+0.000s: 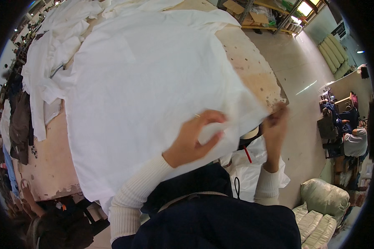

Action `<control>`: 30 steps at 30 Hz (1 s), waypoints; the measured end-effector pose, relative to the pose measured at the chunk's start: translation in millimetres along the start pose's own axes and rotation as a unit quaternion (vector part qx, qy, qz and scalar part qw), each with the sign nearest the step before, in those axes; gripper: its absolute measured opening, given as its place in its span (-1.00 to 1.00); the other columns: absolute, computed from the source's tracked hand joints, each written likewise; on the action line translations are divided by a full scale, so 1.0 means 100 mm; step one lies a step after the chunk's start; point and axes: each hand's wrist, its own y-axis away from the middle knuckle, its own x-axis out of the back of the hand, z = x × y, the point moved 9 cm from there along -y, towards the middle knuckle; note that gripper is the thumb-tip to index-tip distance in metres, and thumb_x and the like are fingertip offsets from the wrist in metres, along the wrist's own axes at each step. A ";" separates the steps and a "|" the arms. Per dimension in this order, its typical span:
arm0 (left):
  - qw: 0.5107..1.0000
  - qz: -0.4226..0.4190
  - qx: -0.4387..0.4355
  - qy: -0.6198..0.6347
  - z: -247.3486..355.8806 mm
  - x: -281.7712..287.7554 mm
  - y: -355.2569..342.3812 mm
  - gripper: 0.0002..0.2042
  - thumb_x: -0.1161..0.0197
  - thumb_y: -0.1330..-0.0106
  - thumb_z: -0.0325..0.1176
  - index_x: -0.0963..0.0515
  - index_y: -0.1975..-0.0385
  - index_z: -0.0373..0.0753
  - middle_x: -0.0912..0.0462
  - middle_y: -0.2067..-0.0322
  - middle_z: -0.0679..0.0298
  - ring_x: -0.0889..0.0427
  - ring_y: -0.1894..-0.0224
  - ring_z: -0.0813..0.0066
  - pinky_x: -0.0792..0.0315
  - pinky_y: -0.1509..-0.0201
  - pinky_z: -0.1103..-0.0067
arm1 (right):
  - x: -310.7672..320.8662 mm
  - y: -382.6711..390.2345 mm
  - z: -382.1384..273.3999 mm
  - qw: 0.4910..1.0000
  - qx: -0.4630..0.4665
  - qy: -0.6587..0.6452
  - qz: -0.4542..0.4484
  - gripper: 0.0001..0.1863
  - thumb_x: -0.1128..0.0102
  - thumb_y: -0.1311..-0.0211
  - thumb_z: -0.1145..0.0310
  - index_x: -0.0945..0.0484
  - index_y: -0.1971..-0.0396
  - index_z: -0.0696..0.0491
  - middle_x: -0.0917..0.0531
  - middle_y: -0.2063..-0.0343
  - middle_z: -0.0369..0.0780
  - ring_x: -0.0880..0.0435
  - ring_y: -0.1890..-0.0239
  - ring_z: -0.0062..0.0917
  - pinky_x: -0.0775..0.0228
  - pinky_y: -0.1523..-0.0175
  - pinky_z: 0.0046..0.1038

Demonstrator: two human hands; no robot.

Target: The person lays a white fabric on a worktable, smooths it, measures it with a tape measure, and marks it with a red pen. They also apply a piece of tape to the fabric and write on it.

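A large white shirt (145, 91) lies spread across the worn table, its lower edge hanging toward me. My left hand (193, 139) is over the lower part of the shirt, thumb and forefinger curved apart with nothing between them; motion smears the fingertips. At the table's right edge, my right hand (277, 124) pinches the shirt's corner and draws the fabric out taut to the right. Its fingers are blurred. Below that corner, a red stick-like thing (247, 154) and a dark round-edged thing show partly, the rest hidden by fabric.
More white garments (50, 62) lie heaped on the table (253, 79) at the left and far side. White plastic (257, 162) hangs by the right forearm. Stuffed sacks (324, 199) stand at lower right, shelves (262, 20) at the back. People sit far right and lower left.
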 end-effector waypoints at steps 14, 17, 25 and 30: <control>0.988 0.085 0.028 -0.125 0.77 0.91 0.79 -0.79 -0.05 -0.32 -0.36 -0.56 0.37 -0.38 -0.63 0.41 0.14 -0.58 0.32 0.25 -0.43 0.16 0.47 | -0.34 0.86 0.69 0.929 -0.070 0.067 -0.358 -0.71 -0.24 0.04 0.39 -0.55 0.28 0.19 -0.55 0.44 -0.01 -0.54 0.35 -0.13 -0.38 0.21 -0.26; 0.949 0.193 0.065 -0.241 0.92 1.37 1.20 -0.73 0.02 -0.35 -0.33 -0.54 0.41 -0.41 -0.63 0.42 0.14 -0.57 0.31 0.30 -0.41 0.14 0.50 | -0.51 0.78 0.75 0.975 0.037 0.041 -0.215 -0.68 -0.34 0.17 0.42 -0.54 0.35 0.22 -0.57 0.54 -0.06 -0.56 0.45 -0.25 -0.39 0.31 -0.33; 0.751 0.538 0.125 -0.361 1.35 2.43 2.82 -0.65 0.14 -0.45 -0.24 -0.47 0.35 -0.41 -0.53 0.46 0.23 -0.47 0.38 0.53 -0.33 0.15 0.60 | -0.31 0.77 0.92 0.953 -0.105 -0.001 -0.283 -0.78 -0.40 0.36 0.46 -0.52 0.69 0.21 -0.58 0.67 -0.11 -0.59 0.57 -0.32 -0.39 0.38 -0.36; 0.733 0.551 0.122 -0.379 1.39 2.48 3.00 -0.64 0.14 -0.45 -0.22 -0.47 0.38 -0.41 -0.51 0.48 0.25 -0.44 0.39 0.54 -0.31 0.17 0.61 | -0.55 0.73 1.02 0.967 0.001 0.031 -0.251 -0.80 -0.40 0.39 0.48 -0.58 0.66 0.18 -0.62 0.64 -0.13 -0.61 0.54 -0.36 -0.40 0.38 -0.39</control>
